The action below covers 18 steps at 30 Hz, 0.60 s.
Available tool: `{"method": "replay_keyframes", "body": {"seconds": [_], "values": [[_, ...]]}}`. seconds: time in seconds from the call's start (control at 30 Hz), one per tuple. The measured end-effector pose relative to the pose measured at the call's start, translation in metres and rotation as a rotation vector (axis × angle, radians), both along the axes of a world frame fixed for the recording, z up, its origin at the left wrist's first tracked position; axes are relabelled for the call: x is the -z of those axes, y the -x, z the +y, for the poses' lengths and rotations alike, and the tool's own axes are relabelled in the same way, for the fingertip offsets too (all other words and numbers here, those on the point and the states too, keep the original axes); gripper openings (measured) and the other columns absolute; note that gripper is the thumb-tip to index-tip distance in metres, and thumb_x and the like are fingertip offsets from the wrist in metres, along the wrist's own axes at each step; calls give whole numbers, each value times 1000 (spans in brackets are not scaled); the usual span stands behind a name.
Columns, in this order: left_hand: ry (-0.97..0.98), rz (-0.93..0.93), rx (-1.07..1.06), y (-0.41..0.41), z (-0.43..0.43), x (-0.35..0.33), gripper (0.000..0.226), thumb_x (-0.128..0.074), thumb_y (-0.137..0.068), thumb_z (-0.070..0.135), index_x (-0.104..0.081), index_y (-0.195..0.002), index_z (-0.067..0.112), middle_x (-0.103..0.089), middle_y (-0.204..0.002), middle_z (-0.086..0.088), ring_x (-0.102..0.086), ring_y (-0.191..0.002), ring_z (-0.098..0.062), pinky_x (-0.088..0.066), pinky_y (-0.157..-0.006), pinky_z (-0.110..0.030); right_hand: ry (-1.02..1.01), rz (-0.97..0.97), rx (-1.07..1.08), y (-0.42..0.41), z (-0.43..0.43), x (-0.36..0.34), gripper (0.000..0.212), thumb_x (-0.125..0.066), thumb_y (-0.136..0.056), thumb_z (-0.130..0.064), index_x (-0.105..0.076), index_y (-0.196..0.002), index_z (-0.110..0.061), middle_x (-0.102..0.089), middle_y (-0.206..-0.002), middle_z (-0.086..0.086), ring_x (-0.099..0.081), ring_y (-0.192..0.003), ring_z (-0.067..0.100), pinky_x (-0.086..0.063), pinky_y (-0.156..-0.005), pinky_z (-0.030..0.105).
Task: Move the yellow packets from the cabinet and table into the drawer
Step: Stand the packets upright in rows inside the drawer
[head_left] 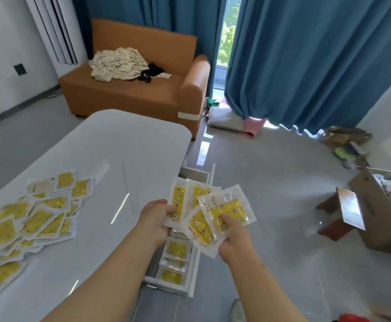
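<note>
Two hands held a bunch of yellow packets (227, 209), fanned out just above the open drawer (192, 273). The left hand (157, 219) pinched the left-most packet by its edge, with the thumb on top. The right hand (234, 238) gripped the others from below, its thumb pressed flat on the top packet. The fingers under the packets were hidden, so I could not tell how they lay.

The drawer was white and stuck out from the side of the white table (120, 145). A row of packets (177, 248) lay flat inside it, right under the hands. A big loose pile of packets (27, 219) sat on the table, well off to the left of the hands.

Past the table stood an orange sofa (129, 94) with a pale crumpled heap (117, 63) on its seat. Blue curtains (306, 66) hung behind it. A brown cardboard box (380, 219) sat on the grey floor to the right.
</note>
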<state>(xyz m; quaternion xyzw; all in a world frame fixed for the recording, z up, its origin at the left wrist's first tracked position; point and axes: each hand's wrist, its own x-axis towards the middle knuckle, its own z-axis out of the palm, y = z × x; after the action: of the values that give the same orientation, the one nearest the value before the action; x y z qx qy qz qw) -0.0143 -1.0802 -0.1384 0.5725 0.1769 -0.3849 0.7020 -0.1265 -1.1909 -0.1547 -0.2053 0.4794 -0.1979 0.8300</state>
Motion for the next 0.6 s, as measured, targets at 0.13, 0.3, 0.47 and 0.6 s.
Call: {"method": "replay_keyframes", "body": {"seconds": [0.13, 0.3, 0.47, 0.6], "values": [[-41, -43, 4, -10, -61, 9, 32, -34, -85, -21, -49, -70, 3, -63, -48, -11, -57, -61, -28, -49, -51, -30, -11, 37, -151, -30, -72, 14, 32, -53, -91, 3, -56, -120, -9, -64, -112, 21, -63, -90, 39, -50, -73, 59], [-93, 42, -95, -23, -112, 27, 11, -59, -83, 9, -67, -85, 1, -68, -84, -20, -67, -75, -34, -55, -78, -42, 119, 95, -488, -64, -148, 21, 25, -51, -92, 5, -57, -112, -8, -66, -92, 14, -65, -80, 33, -53, -64, 48], [-179, 22, -240, -31, -119, 48, 39, -70, -81, 27, -61, -115, 11, -71, -103, -16, -68, -94, -35, -52, -89, -52, 144, 142, -778, -99, -165, 36, 25, -54, -90, 3, -57, -111, -10, -67, -104, 17, -65, -91, 38, -51, -80, 60], [-256, 78, -384, -33, -109, 63, 21, -65, -87, 18, -66, -105, 7, -71, -98, -16, -67, -92, -34, -50, -92, -51, 156, 176, -962, -126, -160, 51, 28, -57, -88, 4, -58, -113, -9, -68, -106, 17, -66, -93, 39, -50, -83, 62]]}}
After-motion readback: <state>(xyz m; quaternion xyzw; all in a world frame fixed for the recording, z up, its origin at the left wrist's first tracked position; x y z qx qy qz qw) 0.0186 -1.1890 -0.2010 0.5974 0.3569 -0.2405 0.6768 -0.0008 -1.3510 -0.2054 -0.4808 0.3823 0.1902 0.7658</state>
